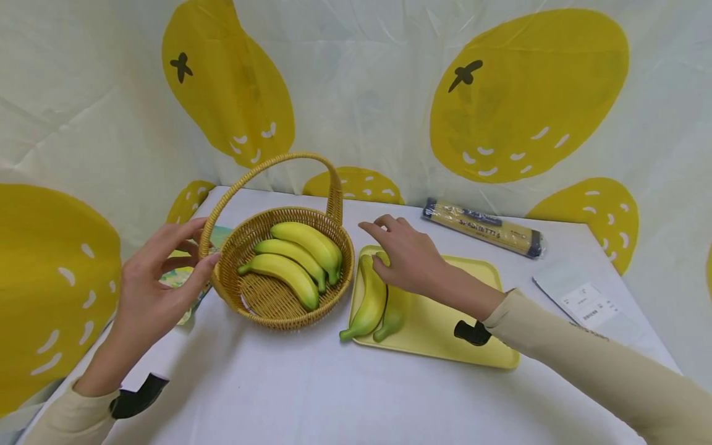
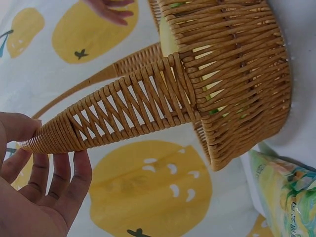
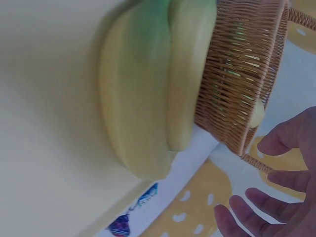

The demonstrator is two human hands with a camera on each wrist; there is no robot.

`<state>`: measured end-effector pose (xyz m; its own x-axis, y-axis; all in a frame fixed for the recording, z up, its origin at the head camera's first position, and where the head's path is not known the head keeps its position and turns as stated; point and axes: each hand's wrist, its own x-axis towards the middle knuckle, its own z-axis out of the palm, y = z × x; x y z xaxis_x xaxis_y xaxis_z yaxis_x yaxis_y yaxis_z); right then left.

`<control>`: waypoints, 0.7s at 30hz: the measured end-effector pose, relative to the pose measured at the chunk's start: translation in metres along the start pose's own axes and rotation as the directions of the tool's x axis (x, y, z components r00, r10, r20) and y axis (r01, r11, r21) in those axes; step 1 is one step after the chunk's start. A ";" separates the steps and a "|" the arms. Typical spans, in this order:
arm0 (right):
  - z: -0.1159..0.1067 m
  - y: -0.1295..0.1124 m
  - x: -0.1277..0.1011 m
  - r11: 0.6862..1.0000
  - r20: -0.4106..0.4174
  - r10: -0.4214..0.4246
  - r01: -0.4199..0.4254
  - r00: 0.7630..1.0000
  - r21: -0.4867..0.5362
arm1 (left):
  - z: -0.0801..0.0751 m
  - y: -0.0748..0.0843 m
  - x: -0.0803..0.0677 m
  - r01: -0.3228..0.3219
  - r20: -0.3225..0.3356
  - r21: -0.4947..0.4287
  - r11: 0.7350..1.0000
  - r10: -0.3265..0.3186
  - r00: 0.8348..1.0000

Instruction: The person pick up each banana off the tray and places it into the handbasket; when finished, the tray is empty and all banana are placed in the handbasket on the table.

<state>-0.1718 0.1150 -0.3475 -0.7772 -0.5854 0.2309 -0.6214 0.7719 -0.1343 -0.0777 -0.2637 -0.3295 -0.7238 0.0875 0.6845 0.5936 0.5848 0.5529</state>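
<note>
Yellow-green bananas [image 1: 371,303] on yellow tray [image 1: 445,334]: right hand [image 1: 408,256] grip open above, left hand [image 1: 152,290] open against woven wicker basket [image 1: 278,309]; basket may slide.

A spaghetti packet [image 1: 483,227] lies at the back of the white table [image 1: 311,395], a paper label sheet [image 1: 592,303] near its right edge.

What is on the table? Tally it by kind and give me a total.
Bananas in the basket: 3
Bananas on the yellow tray: 2
Baskets: 1
Trays: 1
Spaghetti packs: 1
Printed packets beside the basket: 1
Pale pouches with a label: 1
Total: 10
</note>
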 end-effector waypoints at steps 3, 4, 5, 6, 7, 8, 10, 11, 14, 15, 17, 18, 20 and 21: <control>0.005 0.004 -0.010 1.000 0.014 0.030 -0.030 0.999 -0.001 | 0.000 0.000 0.000 0.007 0.000 -0.006 1.000 -0.007 1.000; 0.008 0.006 -0.014 0.999 0.021 0.042 -0.042 0.999 0.002 | 0.000 0.001 0.000 0.008 0.000 -0.005 1.000 -0.008 1.000; 0.010 0.007 -0.017 0.999 0.030 0.053 -0.053 0.998 0.000 | 0.000 0.001 0.000 0.009 0.000 -0.006 1.000 -0.009 1.000; 0.012 0.008 -0.020 0.998 0.040 0.064 -0.064 0.997 0.000 | -0.001 0.001 0.000 0.013 0.001 -0.007 1.000 -0.013 1.000; 0.014 0.009 -0.024 0.997 0.049 0.074 -0.075 0.996 0.002 | -0.001 0.002 0.000 0.013 0.001 -0.010 1.000 -0.013 1.000; 0.017 0.010 -0.027 0.996 0.055 0.084 -0.084 0.995 0.005 | -0.001 0.002 0.000 0.012 0.000 -0.010 1.000 -0.012 1.000; 0.022 0.010 -0.033 0.994 0.069 0.104 -0.105 0.992 0.011 | -0.001 0.002 0.000 0.008 -0.005 -0.011 1.000 -0.008 1.000; 0.023 0.010 -0.035 0.993 0.073 0.113 -0.114 0.991 0.014 | -0.001 0.003 0.001 0.008 -0.005 -0.012 1.000 -0.008 1.000; 0.029 0.009 -0.043 0.990 0.076 0.134 -0.136 0.988 0.031 | -0.001 0.002 0.001 0.010 -0.001 -0.013 1.000 -0.010 1.000; 0.031 0.008 -0.045 0.989 0.075 0.138 -0.141 0.988 0.035 | -0.001 0.002 0.001 0.013 0.004 -0.012 1.000 -0.013 1.000; 0.034 0.007 -0.049 0.989 0.068 0.141 -0.143 0.988 0.038 | -0.001 0.002 0.001 0.017 0.006 -0.013 1.000 -0.017 1.000; 0.036 0.007 -0.051 0.989 0.065 0.141 -0.144 0.988 0.037 | -0.001 0.002 0.001 0.020 0.009 -0.011 1.000 -0.020 1.000; 0.038 0.006 -0.054 0.988 0.062 0.146 -0.148 0.987 0.030 | -0.001 0.002 0.001 0.018 0.006 -0.014 1.000 -0.018 1.000; 0.039 0.006 -0.055 0.988 0.058 0.150 -0.152 0.987 0.027 | -0.001 0.002 0.001 0.018 0.006 -0.016 1.000 -0.018 1.000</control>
<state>-0.1366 0.1424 -0.3991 -0.8659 -0.4767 0.1515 -0.4989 0.8447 -0.1939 -0.0764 -0.2630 -0.3274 -0.7362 0.0816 0.6719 0.5861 0.5733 0.5726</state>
